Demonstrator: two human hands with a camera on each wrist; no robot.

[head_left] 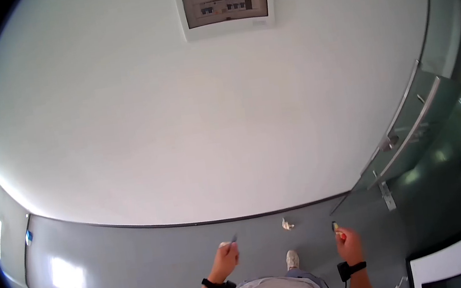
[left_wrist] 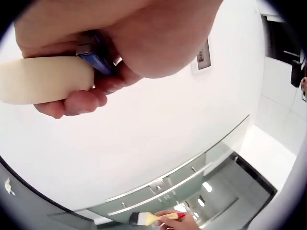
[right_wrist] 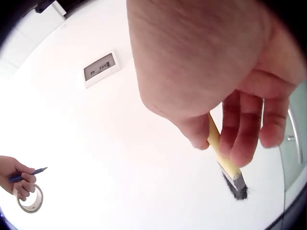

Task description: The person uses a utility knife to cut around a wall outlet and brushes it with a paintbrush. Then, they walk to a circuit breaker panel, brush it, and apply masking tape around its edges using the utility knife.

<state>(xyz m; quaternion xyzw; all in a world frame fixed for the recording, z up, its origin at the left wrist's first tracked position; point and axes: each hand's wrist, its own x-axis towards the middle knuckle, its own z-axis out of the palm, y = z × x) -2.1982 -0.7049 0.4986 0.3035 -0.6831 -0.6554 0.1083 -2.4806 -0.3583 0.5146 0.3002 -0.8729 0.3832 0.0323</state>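
Observation:
My left hand grips a blue pen-like tool, its pointed tip sticking out past the fingers. The same hand holds a roll of pale tape, seen from its side in the left wrist view and as a ring in the right wrist view. My right hand pinches the yellow handle of a paintbrush between thumb and fingers. Its dark bristles point away from the palm, and the handle's other end is red in the left wrist view. Both hands are apart, in front of the white wall.
A breaker box is set high in the wall. At the right stands a glass door with a long metal handle. A small crumpled pale thing lies on the grey floor, beyond my shoe.

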